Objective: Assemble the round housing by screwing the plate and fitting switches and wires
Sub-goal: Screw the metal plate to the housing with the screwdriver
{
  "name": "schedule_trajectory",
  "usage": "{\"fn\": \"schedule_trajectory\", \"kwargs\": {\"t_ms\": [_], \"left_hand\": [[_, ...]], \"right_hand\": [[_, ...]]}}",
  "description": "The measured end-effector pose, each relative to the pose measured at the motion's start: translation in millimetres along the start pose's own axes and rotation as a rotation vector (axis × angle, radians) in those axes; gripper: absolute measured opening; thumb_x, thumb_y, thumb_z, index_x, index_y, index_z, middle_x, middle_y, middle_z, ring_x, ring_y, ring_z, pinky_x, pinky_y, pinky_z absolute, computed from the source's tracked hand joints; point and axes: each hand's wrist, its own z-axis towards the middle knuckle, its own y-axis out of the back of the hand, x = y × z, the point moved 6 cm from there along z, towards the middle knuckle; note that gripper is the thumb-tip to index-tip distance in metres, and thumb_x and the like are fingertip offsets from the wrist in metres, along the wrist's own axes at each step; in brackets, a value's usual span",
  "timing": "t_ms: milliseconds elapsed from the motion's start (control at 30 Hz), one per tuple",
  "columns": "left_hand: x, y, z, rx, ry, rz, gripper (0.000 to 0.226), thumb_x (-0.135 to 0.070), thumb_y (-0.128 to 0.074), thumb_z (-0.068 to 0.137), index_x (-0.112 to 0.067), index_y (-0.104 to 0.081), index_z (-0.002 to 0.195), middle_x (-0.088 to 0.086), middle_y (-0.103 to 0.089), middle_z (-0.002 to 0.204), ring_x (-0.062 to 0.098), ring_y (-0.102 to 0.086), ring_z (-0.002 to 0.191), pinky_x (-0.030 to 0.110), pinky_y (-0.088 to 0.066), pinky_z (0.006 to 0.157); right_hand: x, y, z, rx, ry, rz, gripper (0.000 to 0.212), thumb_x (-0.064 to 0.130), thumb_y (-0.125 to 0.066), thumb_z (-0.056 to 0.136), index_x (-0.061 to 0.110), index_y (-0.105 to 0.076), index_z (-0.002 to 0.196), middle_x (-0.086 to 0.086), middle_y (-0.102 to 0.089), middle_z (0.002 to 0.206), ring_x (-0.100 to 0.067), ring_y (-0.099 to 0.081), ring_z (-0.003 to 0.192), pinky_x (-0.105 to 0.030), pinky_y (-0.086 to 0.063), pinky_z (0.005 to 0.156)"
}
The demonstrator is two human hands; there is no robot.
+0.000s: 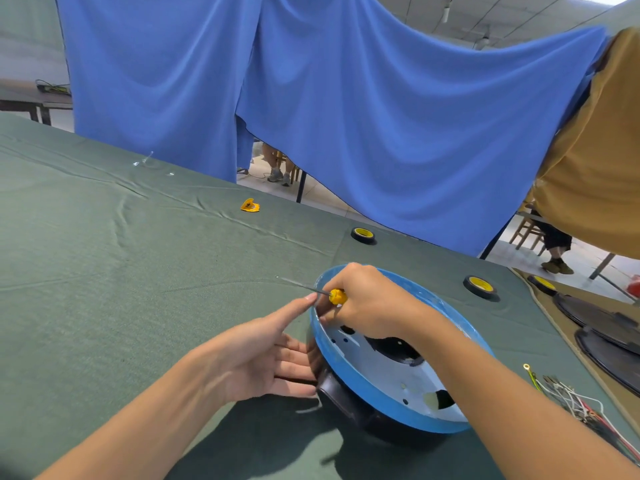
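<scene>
Left side: I see wide bare counter (104,271).
Right side: wire bundle (571,400) and black discs (609,341) block my way beside the housing (381,393).

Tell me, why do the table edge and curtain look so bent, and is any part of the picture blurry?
Head view: the wide-angle lens bows the green table and blue curtain toward the edges. The left hand and right hand with its screwdriver look sharp, the fingertips slightly smeared. Soft overhead light casts a dark shadow in front of the round housing.
</scene>
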Motion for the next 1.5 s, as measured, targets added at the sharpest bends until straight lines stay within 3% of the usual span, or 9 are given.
{"fn": "schedule_trajectory", "kwargs": {"t_ms": [100, 233, 400, 567, 700, 933, 1133, 1333, 1500], "left_hand": [[3.2, -8.0, -9.5, 0.034, 0.024, 0.023, 0.096, -0.058, -0.082, 0.058, 0.010, -0.056, 0.120, 0.021, -0.071, 0.097, 0.030, -0.072, 0.082, 0.040, -0.060, 0.071], [14.1, -24.7, -17.0, 0.058, 0.065, 0.059, 0.093, -0.056, -0.078, 0.058, 0.012, -0.058, 0.119, 0.025, -0.071, 0.104, 0.033, -0.073, 0.086, 0.039, -0.060, 0.073], [21.7, -33.0, -20.8, 0.022, 0.071, 0.038, 0.090, -0.065, -0.075, 0.064, 0.012, -0.061, 0.110, 0.024, -0.072, 0.089, 0.034, -0.073, 0.081, 0.040, -0.061, 0.073], [18.3, -27.1, -27.3, 0.049, 0.145, 0.214, 0.087, -0.059, -0.078, 0.060, 0.010, -0.062, 0.109, 0.022, -0.072, 0.102, 0.032, -0.073, 0.091, 0.025, -0.057, 0.049], [19.3, -31.5, -32.7, 0.137, 0.203, 0.431, 0.071, -0.059, -0.081, 0.050, -0.001, -0.063, 0.087, 0.017, -0.071, 0.095, 0.019, -0.065, 0.058, 0.016, -0.037, 0.036], [6.1, -23.9, -19.4, 0.121, 0.216, 0.507, 0.056, -0.060, -0.067, 0.062, -0.008, -0.063, 0.082, -0.007, -0.024, 0.063, 0.004, -0.015, 0.038, 0.014, -0.020, 0.032], [-1.5, -13.4, -7.6, 0.038, 0.224, 0.471, 0.053, -0.056, -0.066, 0.072, -0.004, -0.064, 0.082, -0.006, -0.019, 0.064, 0.005, -0.016, 0.038, 0.014, -0.022, 0.032], [-12.7, -7.0, 5.2, -0.081, 0.187, 0.372, 0.057, -0.060, -0.061, 0.083, -0.003, -0.059, 0.080, -0.005, -0.026, 0.059, 0.005, -0.019, 0.038, 0.014, -0.023, 0.030], [-22.1, -1.7, 7.8, -0.149, 0.151, 0.421, 0.062, -0.062, -0.061, 0.086, 0.000, -0.065, 0.089, -0.003, -0.032, 0.056, 0.007, -0.024, 0.040, 0.016, -0.027, 0.031]], "right_hand": [[-2.5, 4.3, -13.7, 0.059, -0.036, 0.079, 0.014, 0.026, -0.078, 0.078, 0.032, -0.071, 0.068, 0.014, -0.067, 0.067, -0.005, -0.060, 0.066, -0.027, -0.052, 0.065], [-3.5, -0.4, -31.4, 0.108, -0.060, 0.043, 0.009, 0.030, -0.077, 0.080, 0.032, -0.071, 0.073, 0.007, -0.070, 0.077, -0.012, -0.063, 0.073, -0.031, -0.053, 0.070], [-10.8, 16.0, -59.3, 0.066, -0.115, 0.111, 0.019, 0.041, -0.070, 0.083, 0.029, -0.066, 0.097, 0.008, -0.067, 0.093, -0.010, -0.060, 0.078, -0.030, -0.050, 0.072], [-28.4, 36.6, -87.0, -0.005, -0.224, 0.219, 0.023, 0.042, -0.063, 0.088, 0.031, -0.052, 0.104, 0.011, -0.057, 0.109, -0.007, -0.060, 0.068, -0.034, -0.052, 0.078], [-30.0, 37.8, -98.6, -0.007, -0.201, 0.202, 0.024, 0.039, -0.060, 0.091, 0.029, -0.051, 0.110, 0.011, -0.056, 0.107, -0.007, -0.061, 0.068, -0.031, -0.052, 0.077], [-35.8, 41.6, -102.7, -0.029, -0.140, 0.211, 0.013, 0.030, -0.057, 0.094, 0.025, -0.059, 0.106, 0.007, -0.063, 0.102, -0.001, -0.060, 0.061, -0.023, -0.046, 0.065], [-46.2, 40.0, -94.8, -0.014, -0.088, 0.200, 0.018, 0.024, -0.057, 0.093, 0.008, -0.066, 0.092, -0.004, -0.068, 0.091, 0.001, -0.057, 0.055, -0.039, -0.053, 0.075], [-56.8, 51.0, -84.7, -0.176, -0.089, 0.418, 0.005, 0.027, -0.079, 0.080, 0.024, -0.077, 0.083, -0.003, -0.071, 0.067, -0.010, -0.055, 0.053, -0.030, -0.049, 0.057], [-56.7, 57.9, -74.5, -0.338, -0.070, 0.502, 0.009, 0.025, -0.084, 0.073, 0.021, -0.079, 0.079, 0.001, -0.068, 0.057, -0.005, -0.053, 0.047, -0.017, -0.040, 0.047]]}}
